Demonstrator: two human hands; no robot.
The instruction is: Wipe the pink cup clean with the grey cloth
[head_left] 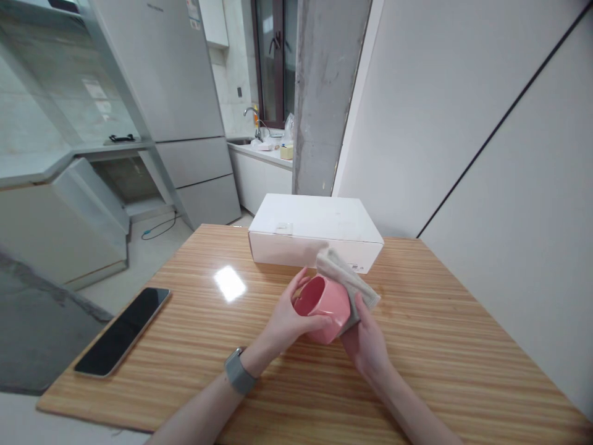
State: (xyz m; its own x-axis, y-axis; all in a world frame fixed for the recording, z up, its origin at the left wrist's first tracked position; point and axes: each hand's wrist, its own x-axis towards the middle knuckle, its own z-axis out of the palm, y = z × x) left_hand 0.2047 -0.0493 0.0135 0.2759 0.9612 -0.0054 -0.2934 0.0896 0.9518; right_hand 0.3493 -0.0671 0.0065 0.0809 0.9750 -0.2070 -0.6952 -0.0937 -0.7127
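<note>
Hands met over the middle of a striped wooden table [440, 346], and both were yours. Your left hand [290, 321] gripped a pink cup [324, 309], thumb across its near wall and fingers curled over the rim. Your right hand [365, 343] pinched a beige cloth [345, 278] against the cup's right side, fingers closed on the fabric. The cup was lifted just above the tabletop and tipped on its side, so its mouth faced left and a little toward you; its axis ran roughly left to right. To wipe it well, you would probably want a firm left grip and the cloth pressed flat along the wall. A white box [315, 232] lay just behind, a dark phone [123, 330] well off to the left.
</note>
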